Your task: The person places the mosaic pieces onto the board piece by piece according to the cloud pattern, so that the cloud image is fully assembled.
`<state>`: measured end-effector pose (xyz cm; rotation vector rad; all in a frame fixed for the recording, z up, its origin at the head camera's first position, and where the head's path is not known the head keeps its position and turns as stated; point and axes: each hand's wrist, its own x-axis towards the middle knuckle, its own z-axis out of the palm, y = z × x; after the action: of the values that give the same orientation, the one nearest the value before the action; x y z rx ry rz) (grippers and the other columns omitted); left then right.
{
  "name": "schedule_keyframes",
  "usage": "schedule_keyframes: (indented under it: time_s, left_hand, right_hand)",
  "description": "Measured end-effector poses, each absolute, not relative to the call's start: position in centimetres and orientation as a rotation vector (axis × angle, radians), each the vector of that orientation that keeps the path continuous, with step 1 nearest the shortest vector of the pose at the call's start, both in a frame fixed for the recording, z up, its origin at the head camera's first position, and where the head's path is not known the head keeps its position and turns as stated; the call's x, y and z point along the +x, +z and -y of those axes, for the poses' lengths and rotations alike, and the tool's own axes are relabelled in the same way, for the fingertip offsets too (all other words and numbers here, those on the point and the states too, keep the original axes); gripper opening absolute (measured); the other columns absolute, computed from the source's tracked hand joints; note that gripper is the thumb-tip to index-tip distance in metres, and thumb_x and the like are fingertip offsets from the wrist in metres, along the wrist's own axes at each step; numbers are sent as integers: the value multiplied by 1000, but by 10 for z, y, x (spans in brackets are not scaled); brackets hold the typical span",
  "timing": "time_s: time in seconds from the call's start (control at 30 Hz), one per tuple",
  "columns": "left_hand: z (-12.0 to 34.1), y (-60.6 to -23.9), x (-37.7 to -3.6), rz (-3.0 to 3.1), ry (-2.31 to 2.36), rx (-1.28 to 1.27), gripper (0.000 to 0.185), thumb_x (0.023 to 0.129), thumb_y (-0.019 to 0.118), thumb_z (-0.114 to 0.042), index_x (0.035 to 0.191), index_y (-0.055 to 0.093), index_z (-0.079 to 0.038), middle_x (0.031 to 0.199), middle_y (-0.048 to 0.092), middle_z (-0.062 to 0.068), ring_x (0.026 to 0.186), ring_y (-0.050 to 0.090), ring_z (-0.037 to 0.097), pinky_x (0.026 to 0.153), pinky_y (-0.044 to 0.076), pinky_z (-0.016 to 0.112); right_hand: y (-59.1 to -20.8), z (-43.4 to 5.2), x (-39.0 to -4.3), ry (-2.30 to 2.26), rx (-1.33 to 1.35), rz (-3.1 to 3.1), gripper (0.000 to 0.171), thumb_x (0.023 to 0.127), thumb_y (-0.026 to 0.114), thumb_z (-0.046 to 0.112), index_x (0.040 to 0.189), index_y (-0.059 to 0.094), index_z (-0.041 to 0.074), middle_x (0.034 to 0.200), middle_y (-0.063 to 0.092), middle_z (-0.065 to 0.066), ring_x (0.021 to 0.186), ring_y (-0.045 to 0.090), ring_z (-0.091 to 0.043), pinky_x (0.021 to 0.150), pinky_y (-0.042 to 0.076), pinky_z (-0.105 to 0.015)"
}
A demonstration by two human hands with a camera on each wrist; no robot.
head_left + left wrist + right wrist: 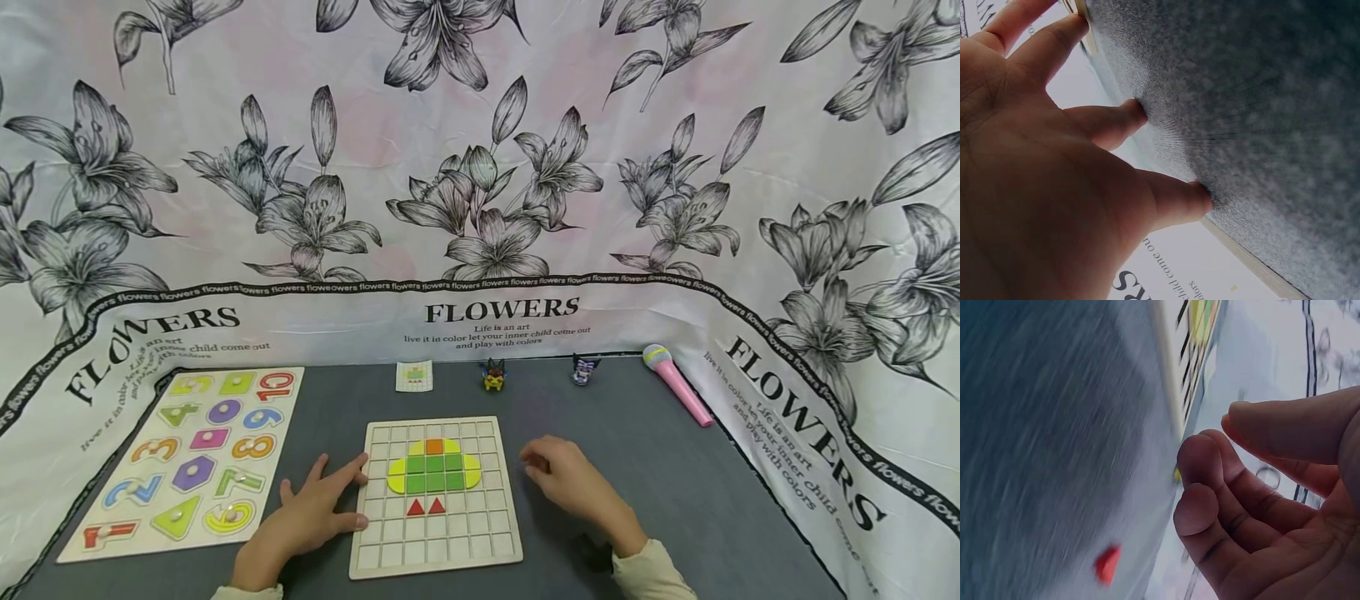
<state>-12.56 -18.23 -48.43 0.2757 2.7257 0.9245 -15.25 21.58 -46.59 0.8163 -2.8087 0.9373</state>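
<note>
A pale grid board (pixel 435 557) lies before me with a pattern of flat pieces: green squares (pixel 435 482), an orange square (pixel 434 447), yellow rounded pieces (pixel 397 476) and two red triangles (pixel 416 507). My left hand (pixel 311 508) spreads its fingers along the board's left edge, thumb and fingertips touching it or the table. Right of the board hovers my right hand (pixel 573 483), fingers loosely curled, with nothing visible in them. A blurred red piece (pixel 1107 565) shows near that hand in the right wrist view; the hand may hide it from the head view.
At the left lies a number-and-shape puzzle board (pixel 292 392). Along the back stand a small pattern card (pixel 415 376), a yellow-and-dark figurine (pixel 493 377) and a purple-and-white figurine (pixel 582 371). A pink toy microphone (pixel 682 392) lies at the right. A flowered curtain (pixel 480 325) borders the grey table.
</note>
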Motion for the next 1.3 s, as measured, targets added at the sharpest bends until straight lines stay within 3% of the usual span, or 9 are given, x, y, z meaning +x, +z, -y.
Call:
schedule_keyframes:
  time_s: [0.37,0.5,0.83,1.3]
  left_hand:
    - [182,-484,-126,-2728,915,273,95,83,93,-30,163,45,-10,143,65,5,155,12,61,105,-3,91]
    - [182,-484,-127,-2728,909,267,95,83,93,-30,163,45,-10,145,64,7,156,11,61,105,-3,91]
    - [183,-485,-127,-2717,936,279,95,83,93,-28,163,45,-9,137,67,3,155,10,63,104,-5,92]
    - [183,-486,-128,-2720,925,281,96,82,93,-31,163,45,-9,137,67,3,154,11,63,103,-3,92]
  right_hand:
    - [-474,-260,-154,832,551,2855,19,88,80,-7,101,75,5,94,61,-4,85,63,-21,75,55,-40]
    - [-477,-269,-154,815,547,2870,19,87,82,-5,98,75,8,91,60,-2,83,59,-19,74,53,-41]
    - [-482,-271,-160,834,508,2920,17,90,83,1,101,73,10,94,61,-1,87,62,-20,78,55,-45]
    - [-488,-266,-165,780,605,2859,22,88,79,-6,88,66,11,81,57,4,75,52,-13,66,47,-35]
